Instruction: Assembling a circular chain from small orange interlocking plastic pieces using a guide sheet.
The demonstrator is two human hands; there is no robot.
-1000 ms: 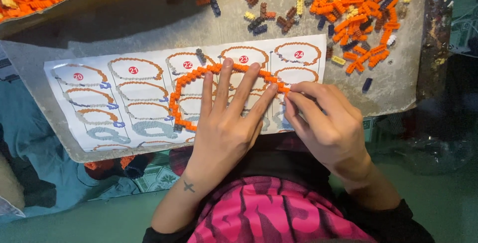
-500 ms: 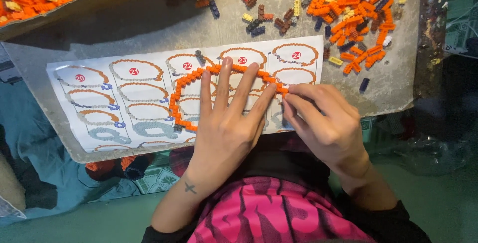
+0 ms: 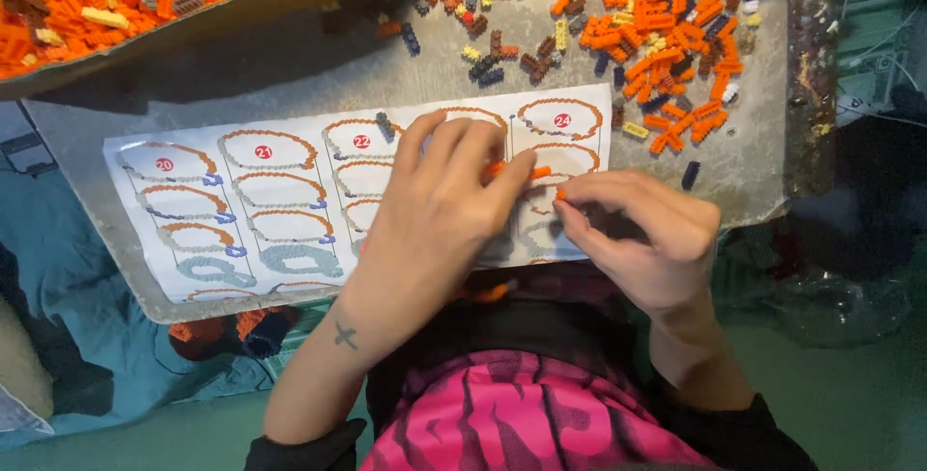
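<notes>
Since half a second ago the left hand [image 3: 439, 206] has curled over the orange brick chain [image 3: 517, 171] on the instruction sheet [image 3: 290, 201], while the right hand [image 3: 632, 230] pinches its end; light, jointed and fragile, it seems best supported flat along its length.

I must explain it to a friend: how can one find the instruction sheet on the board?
Start at the grey board on the person's lap. The instruction sheet lies flat along its near edge, partly under the left hand. Unlike the scattered orange bricks beyond, it is white paper printed with ring diagrams.
</notes>
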